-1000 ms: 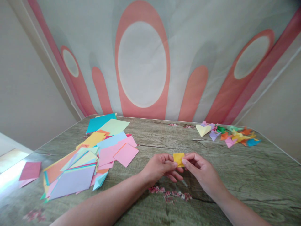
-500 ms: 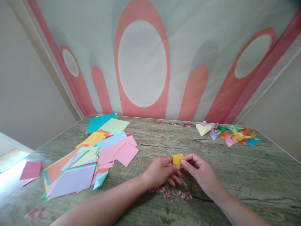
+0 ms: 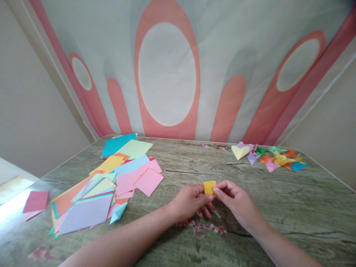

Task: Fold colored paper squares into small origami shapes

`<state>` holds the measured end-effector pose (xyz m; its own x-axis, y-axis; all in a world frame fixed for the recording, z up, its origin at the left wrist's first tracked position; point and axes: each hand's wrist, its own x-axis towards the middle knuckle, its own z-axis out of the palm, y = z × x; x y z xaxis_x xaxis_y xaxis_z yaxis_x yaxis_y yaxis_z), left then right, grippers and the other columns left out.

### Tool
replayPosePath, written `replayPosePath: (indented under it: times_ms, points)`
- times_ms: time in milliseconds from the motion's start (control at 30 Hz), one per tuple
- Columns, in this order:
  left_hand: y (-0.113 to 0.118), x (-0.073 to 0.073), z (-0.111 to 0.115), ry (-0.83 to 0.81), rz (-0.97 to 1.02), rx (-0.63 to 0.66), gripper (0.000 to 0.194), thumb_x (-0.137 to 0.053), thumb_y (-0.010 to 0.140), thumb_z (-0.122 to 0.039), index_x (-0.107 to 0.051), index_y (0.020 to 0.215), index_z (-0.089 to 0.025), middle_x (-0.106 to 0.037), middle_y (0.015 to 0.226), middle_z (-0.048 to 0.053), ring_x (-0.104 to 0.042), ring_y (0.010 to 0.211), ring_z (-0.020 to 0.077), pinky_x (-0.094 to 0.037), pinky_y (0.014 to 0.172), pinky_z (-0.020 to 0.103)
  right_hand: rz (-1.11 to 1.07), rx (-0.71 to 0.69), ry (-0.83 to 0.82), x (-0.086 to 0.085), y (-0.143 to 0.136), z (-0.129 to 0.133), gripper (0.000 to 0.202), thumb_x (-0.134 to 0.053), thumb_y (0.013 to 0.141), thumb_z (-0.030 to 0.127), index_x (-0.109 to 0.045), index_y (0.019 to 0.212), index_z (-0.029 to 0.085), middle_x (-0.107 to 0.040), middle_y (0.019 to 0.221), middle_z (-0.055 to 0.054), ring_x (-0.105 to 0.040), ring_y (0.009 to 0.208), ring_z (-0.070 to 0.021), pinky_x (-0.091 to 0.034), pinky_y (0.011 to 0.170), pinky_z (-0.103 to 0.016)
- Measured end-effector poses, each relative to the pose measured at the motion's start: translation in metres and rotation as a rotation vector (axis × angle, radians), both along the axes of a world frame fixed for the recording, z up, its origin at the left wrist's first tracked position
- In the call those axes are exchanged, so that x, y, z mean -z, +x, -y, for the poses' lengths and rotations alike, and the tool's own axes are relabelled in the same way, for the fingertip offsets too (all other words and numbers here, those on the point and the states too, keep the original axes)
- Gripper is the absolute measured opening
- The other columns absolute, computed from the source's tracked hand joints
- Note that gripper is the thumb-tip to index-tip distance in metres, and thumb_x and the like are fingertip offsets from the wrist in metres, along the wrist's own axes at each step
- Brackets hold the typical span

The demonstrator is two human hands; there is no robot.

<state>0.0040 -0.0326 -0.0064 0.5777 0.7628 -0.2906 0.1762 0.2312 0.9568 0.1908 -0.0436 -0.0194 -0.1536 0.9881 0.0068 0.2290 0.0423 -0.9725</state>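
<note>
A small yellow folded paper [image 3: 209, 188] is held between both hands, just above the table. My left hand [image 3: 193, 200] grips its left and lower edge between thumb and index finger, with the other fingers curled loosely beneath. From the other side, my right hand [image 3: 233, 198] pinches the paper's right edge with thumb and fingertips. The fingertips partly cover the paper, so its lower folds are hidden.
Loose coloured paper sheets [image 3: 89, 213] spread over the left of the wooden table [image 3: 178, 155], with a light blue folded piece [image 3: 118, 213] beside them. Dark pink paper [image 3: 35, 201] lies farther left. Small folded papers [image 3: 282, 159] and a pale yellow heart [image 3: 240, 152] sit at the back right.
Both hands keep their hold on the yellow paper, with only slight finger movement. The whole view has shifted very slightly.
</note>
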Motion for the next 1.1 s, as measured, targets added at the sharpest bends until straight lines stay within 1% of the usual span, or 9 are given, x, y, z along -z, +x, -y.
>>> replayPosePath:
  times_ms: [133, 400, 700, 767, 800, 867, 900, 1000, 1100]
  points:
    - [0.002, 0.000, 0.002, -0.002, -0.033, -0.021, 0.034, -0.054, 0.082, -0.048, -0.057, 0.085, -0.014, -0.070, 0.081, 0.007, -0.065, 0.056, 0.0123, -0.038, 0.043, 0.017, -0.024, 0.000, -0.006, 0.002, 0.000, 0.000, 0.030, -0.060, 0.083, 0.049, -0.062, 0.083, 0.019, -0.065, 0.076, -0.001, -0.060, 0.073, -0.0177, -0.047, 0.070, -0.030]
    - [0.006, 0.001, 0.003, -0.123, 0.071, -0.046, 0.050, -0.058, 0.075, -0.060, -0.061, 0.085, -0.011, -0.071, 0.077, 0.010, -0.066, 0.054, 0.0133, -0.039, 0.044, 0.018, -0.132, 0.005, -0.070, 0.002, -0.002, 0.000, 0.032, -0.063, 0.082, 0.051, -0.060, 0.085, 0.019, -0.066, 0.076, -0.001, -0.064, 0.071, -0.0171, -0.049, 0.069, -0.029]
    - [0.002, 0.004, -0.003, -0.158, 0.140, 0.005, 0.052, -0.048, 0.083, -0.062, -0.057, 0.094, -0.011, -0.071, 0.084, 0.013, -0.067, 0.058, 0.0159, -0.043, 0.048, 0.021, -0.121, 0.026, -0.051, 0.002, 0.002, -0.002, 0.032, -0.064, 0.081, 0.050, -0.062, 0.085, 0.019, -0.067, 0.079, -0.001, -0.063, 0.075, -0.0177, -0.049, 0.071, -0.029]
    - [0.001, 0.001, -0.005, -0.055, 0.079, -0.096, 0.044, -0.045, 0.086, -0.056, -0.055, 0.094, -0.014, -0.070, 0.084, 0.010, -0.066, 0.059, 0.0157, -0.042, 0.048, 0.021, -0.081, 0.043, -0.022, 0.002, 0.002, -0.003, 0.031, -0.064, 0.081, 0.049, -0.063, 0.084, 0.018, -0.066, 0.077, -0.001, -0.061, 0.074, -0.0170, -0.047, 0.070, -0.029]
    - [0.000, -0.002, -0.006, 0.050, 0.024, -0.179, 0.038, -0.046, 0.087, -0.051, -0.055, 0.095, -0.015, -0.069, 0.085, 0.008, -0.065, 0.062, 0.0156, -0.043, 0.050, 0.021, -0.059, 0.046, -0.015, 0.003, 0.002, -0.003, 0.031, -0.063, 0.082, 0.049, -0.063, 0.084, 0.018, -0.066, 0.077, -0.001, -0.060, 0.073, -0.0168, -0.047, 0.069, -0.028]
    - [-0.002, -0.008, -0.005, 0.369, -0.123, -0.364, 0.024, -0.054, 0.086, -0.040, -0.057, 0.096, -0.018, -0.067, 0.088, 0.005, -0.063, 0.073, 0.0156, -0.045, 0.060, 0.023, -0.024, 0.047, -0.025, 0.005, 0.002, -0.004, 0.032, -0.061, 0.082, 0.050, -0.063, 0.085, 0.018, -0.065, 0.075, -0.001, -0.059, 0.071, -0.0169, -0.046, 0.068, -0.029]
    - [-0.003, -0.011, -0.004, 0.548, -0.190, -0.398, 0.018, -0.057, 0.086, -0.035, -0.059, 0.094, -0.019, -0.065, 0.092, 0.005, -0.062, 0.083, 0.0167, -0.046, 0.069, 0.025, -0.006, 0.047, -0.033, 0.006, 0.002, -0.005, 0.033, -0.060, 0.083, 0.051, -0.063, 0.085, 0.018, -0.065, 0.075, -0.001, -0.059, 0.071, -0.0171, -0.045, 0.067, -0.029]
    - [-0.006, -0.015, 0.000, 0.874, -0.319, -0.243, 0.011, -0.061, 0.085, -0.029, -0.064, 0.089, -0.020, -0.062, 0.094, 0.005, -0.056, 0.096, 0.0199, -0.043, 0.085, 0.030, 0.066, 0.043, -0.045, 0.011, 0.001, -0.005, 0.033, -0.059, 0.083, 0.051, -0.063, 0.083, 0.019, -0.065, 0.074, -0.001, -0.058, 0.070, -0.0170, -0.043, 0.065, -0.028]
    - [-0.005, -0.013, 0.004, 0.967, -0.477, -0.104, 0.019, -0.069, 0.079, -0.033, -0.064, 0.091, -0.019, -0.061, 0.096, 0.006, -0.054, 0.096, 0.0224, -0.042, 0.086, 0.033, 0.117, 0.016, -0.054, 0.014, -0.001, -0.004, 0.030, -0.058, 0.083, 0.049, -0.064, 0.082, 0.019, -0.066, 0.075, 0.000, -0.057, 0.070, -0.0166, -0.042, 0.064, -0.026]
